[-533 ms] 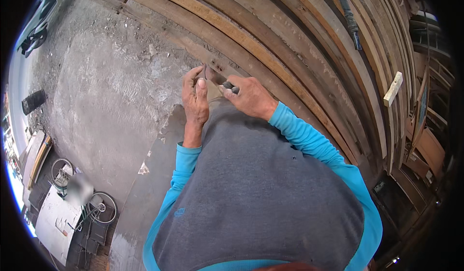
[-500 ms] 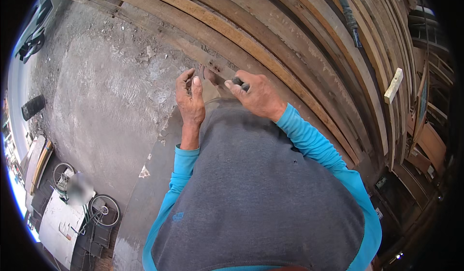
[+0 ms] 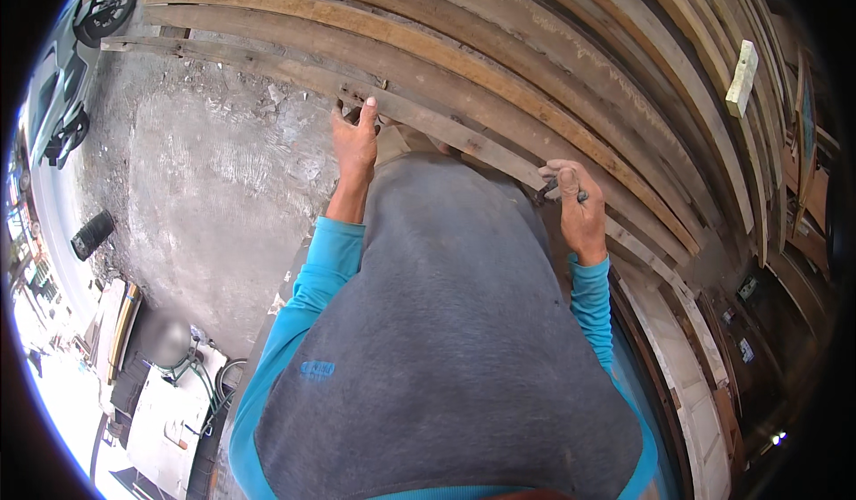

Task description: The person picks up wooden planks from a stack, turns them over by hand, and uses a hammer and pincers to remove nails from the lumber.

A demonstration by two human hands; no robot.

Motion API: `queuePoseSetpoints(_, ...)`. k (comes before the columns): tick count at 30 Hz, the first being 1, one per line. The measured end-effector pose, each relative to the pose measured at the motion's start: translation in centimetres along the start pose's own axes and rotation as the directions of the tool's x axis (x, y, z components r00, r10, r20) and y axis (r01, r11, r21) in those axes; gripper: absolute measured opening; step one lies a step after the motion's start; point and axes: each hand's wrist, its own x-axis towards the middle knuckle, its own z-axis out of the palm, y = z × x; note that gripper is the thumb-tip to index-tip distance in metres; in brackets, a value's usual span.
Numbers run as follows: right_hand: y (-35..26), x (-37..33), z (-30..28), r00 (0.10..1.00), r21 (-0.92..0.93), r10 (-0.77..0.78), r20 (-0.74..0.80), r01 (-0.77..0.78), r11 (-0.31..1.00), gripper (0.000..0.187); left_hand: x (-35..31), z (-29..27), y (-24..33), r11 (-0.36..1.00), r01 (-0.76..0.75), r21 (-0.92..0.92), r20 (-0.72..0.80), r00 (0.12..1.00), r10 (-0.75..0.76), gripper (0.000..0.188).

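Note:
A long weathered wooden plank [image 3: 464, 139] runs across in front of me, the nearest of the row. My left hand [image 3: 355, 157] is at its near edge, thumb raised and apart from the bent fingers; the fingertips overlap the edge, and whether they press on it I cannot tell. Small dark holes or marks show in the wood beside that hand. Farther right along the same plank, my right hand [image 3: 581, 215] is closed around a small dark tool [image 3: 546, 190], its end sticking out past the fingers. The tool's exact kind is mostly hidden by the hand.
More long boards [image 3: 428, 59] lie side by side beyond the plank. A short pale wood block [image 3: 741, 78] rests on them at right. Rough concrete ground [image 3: 214, 179] spreads left, with a dark cylinder [image 3: 92, 235], a motorcycle [image 3: 67, 90], and a bicycle beside a white panel [image 3: 165, 429].
My right hand has moved right with the dark tool, away from my left hand. The left hand has come up to the plank's edge. The whole view has shifted.

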Motion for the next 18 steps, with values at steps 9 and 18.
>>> queuePoseSetpoints(9, -1.4, -0.3, -0.9, 0.958, 0.282, -0.245, -0.148, 0.278, 0.918, 0.058, -3.2, 1.5, -3.4, 0.995, -0.04, 0.086, 0.064, 0.997, 0.035, 0.09)
queuePoseSetpoints(18, -6.5, 6.5, 4.5, 0.878, 0.4, -0.475, -0.06, 0.457, 0.794, 0.047, -3.5, 0.3, -2.5, 0.999, 0.0, 0.052, 0.095, 0.995, -0.005, 0.084)
